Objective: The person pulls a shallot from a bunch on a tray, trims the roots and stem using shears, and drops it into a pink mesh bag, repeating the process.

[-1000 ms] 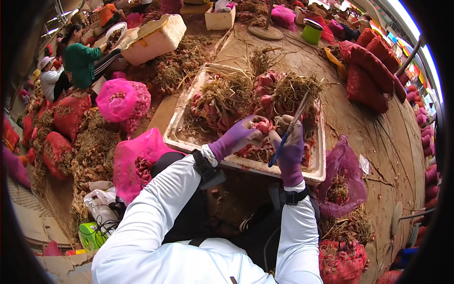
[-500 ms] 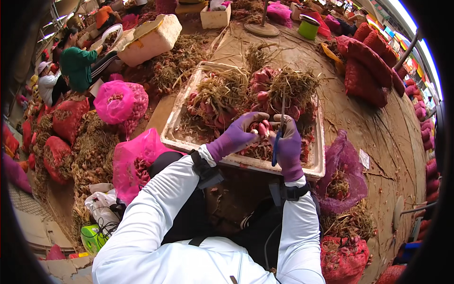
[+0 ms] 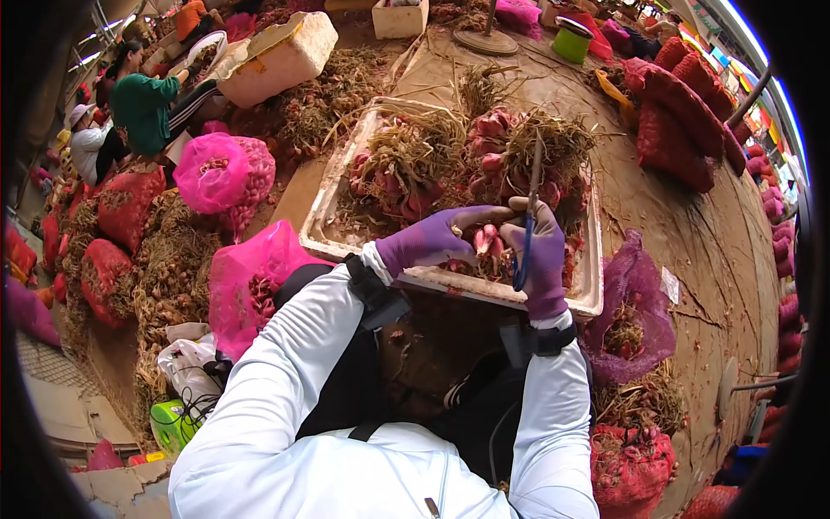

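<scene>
Brown ground (image 3: pixel 692 251), strewn with dry roots and loose skins, spread out under everything, and red mesh sacks (image 3: pixel 683 121) lay heaped along its far right edge. Straight before me sat a white foam tray (image 3: pixel 333 208), its near rim close to my knees, piled with red shallots (image 3: pixel 493 143) and their tangled straw-coloured roots (image 3: pixel 415 151).

Both my hands wore purple gloves and worked over the near edge of that tray. My left hand (image 3: pixel 432 238) reached across from the tray's near left corner, its fingers closed around a small bunch of shallots (image 3: pixel 488 242) that rested just above the near rim. My right hand (image 3: pixel 543 259) was right beside it, almost touching, with its fingers wrapped tight around the handles of a pair of blue scissors (image 3: pixel 527 233). The blades pointed up and away from me toward the far side of the tray; whether they were parted I could not tell.

To the left of the tray stood pink mesh bags (image 3: pixel 212 173) full of shallots, and another purple mesh bag (image 3: pixel 635 311) slumped by the tray's near right corner. A white foam box (image 3: pixel 281 56) sat at the far left, and beyond it a person in a green top (image 3: pixel 143 108) was seated among more sacks.
</scene>
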Available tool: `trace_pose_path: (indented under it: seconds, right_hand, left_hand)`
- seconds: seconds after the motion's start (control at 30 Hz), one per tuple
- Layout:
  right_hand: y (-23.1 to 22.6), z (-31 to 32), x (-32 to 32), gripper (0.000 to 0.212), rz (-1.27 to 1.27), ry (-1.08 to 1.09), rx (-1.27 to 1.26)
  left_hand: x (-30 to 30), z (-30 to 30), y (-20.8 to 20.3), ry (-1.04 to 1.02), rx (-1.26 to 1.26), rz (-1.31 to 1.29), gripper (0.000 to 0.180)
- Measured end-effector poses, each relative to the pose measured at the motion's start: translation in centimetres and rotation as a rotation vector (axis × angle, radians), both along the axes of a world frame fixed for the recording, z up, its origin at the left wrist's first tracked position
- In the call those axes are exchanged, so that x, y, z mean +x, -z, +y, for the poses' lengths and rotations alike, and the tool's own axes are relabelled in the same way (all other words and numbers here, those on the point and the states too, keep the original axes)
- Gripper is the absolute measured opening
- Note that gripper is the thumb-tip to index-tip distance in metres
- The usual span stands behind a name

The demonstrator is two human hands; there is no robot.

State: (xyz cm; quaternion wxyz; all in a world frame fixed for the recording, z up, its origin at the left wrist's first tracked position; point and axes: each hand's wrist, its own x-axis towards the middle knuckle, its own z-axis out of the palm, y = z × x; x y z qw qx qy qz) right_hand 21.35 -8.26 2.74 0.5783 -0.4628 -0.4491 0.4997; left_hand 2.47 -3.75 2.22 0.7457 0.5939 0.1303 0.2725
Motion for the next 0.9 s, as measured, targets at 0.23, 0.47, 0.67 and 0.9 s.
trace_pose_path:
  seconds: [0.23, 0.47, 0.67, 0.9]
  right_hand:
    - [1.4, 0.1, -1.3, 0.036, 0.088, 0.199, 0.157]
    - [-0.2, -0.8, -2.8, 0.036, 0.158, 0.105, 0.048]
    - [1.4, -0.1, -0.9, 0.035, 0.118, 0.184, 0.067]
    - [-0.3, -0.7, -1.6, 0.035, 0.300, 0.120, 0.013]
  left_hand:
    - [-0.1, 0.4, 0.0, -0.124, -0.503, -0.194, 0.067]
    - [2.0, -0.8, 1.1, -0.497, 0.398, 0.112, 0.058]
    - [1.8, 0.2, 1.3, -0.210, 0.184, 0.002, 0.048]
    - [1.7, 0.1, 1.4, -0.008, -0.472, -0.470, 0.041]
